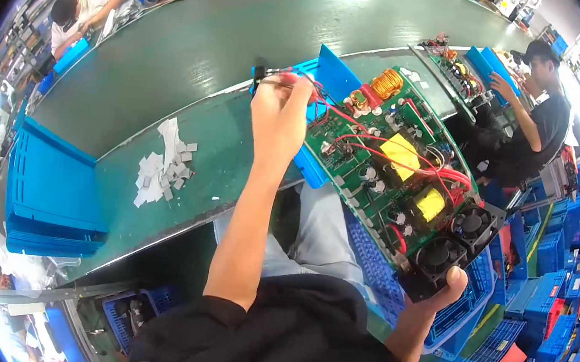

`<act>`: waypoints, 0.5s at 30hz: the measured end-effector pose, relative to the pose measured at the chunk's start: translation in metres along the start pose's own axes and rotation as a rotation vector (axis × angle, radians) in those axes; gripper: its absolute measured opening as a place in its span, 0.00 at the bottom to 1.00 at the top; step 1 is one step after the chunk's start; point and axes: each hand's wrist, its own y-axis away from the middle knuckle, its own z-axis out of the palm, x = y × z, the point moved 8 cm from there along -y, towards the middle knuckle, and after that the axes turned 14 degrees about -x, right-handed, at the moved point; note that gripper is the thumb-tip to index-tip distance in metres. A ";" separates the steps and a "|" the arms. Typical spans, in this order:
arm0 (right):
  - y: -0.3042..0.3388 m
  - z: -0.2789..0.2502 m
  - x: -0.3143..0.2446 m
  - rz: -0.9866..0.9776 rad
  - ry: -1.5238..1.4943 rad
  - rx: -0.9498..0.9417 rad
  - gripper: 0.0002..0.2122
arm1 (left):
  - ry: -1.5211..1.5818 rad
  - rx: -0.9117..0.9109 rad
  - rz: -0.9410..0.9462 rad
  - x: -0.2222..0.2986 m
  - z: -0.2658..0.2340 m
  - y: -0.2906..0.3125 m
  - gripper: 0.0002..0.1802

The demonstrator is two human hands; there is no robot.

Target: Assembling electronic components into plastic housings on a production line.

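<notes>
A long green circuit board (367, 165) slants across the front of me, with copper coils, yellow-wrapped transformers and red wires on it. Two black fans (442, 254) sit at its near right end. My right hand (443, 293) grips that end, thumb against the fan panel and the other fingers hidden beneath. At the far left end, my left hand (279, 119) is closed on a bundle of red and black wires (301, 82), where a small black part sticks out past the fingers. A blue housing piece (338, 74) shows behind and below the board.
Several blue housing pieces (54, 183) stand on the green bench at left, beside a pile of paper scraps (163, 166). Blue crates (461, 308) are close on my right. One co-worker (537, 113) sits at far right near another board; another (83, 14) works at far left.
</notes>
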 end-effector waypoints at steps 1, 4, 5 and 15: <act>0.002 -0.010 0.002 0.003 -0.006 0.010 0.32 | -0.007 -0.006 -0.008 -0.002 0.004 -0.005 0.15; 0.004 -0.025 0.011 0.014 -0.083 -0.098 0.32 | -0.134 0.023 -0.062 -0.007 0.010 -0.018 0.20; 0.005 -0.023 0.011 -0.002 -0.075 -0.076 0.32 | -0.134 0.012 -0.063 -0.008 0.011 -0.020 0.20; 0.014 -0.038 0.013 -0.087 -0.045 0.076 0.30 | -0.204 -0.402 -0.409 0.028 -0.023 0.051 0.34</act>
